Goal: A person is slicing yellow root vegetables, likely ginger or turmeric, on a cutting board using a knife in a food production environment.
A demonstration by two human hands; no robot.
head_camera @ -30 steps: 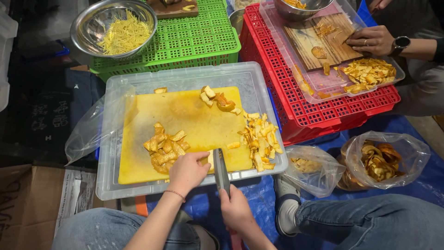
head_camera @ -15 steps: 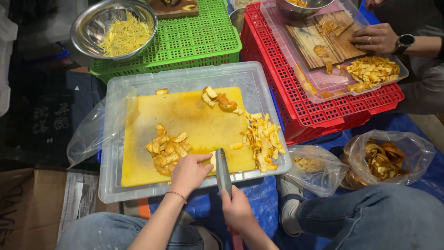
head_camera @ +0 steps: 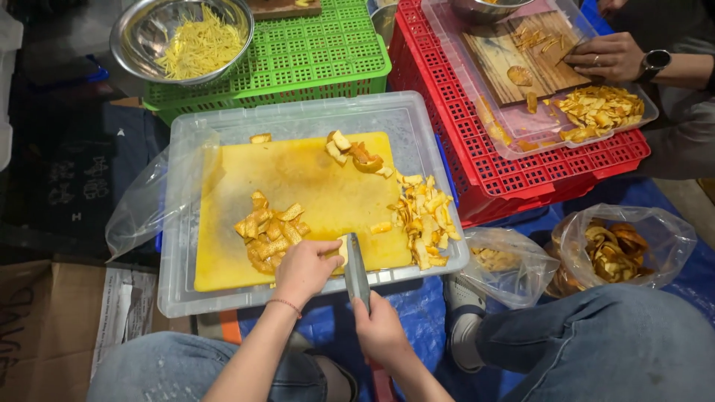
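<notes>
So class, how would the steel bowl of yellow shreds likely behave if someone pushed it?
The steel bowl sits on a green crate with a ridged grid top, so it would probably catch rather than slide. Its rounded base might rock. The yellow shreds look loose and light, so likely shift.

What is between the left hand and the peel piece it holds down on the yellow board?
Nothing visible. The left hand rests directly on the peel piece at the near edge of the board. The knife, held by the right hand, stands right beside that piece. The peel pile lies just left of the hand.
</notes>
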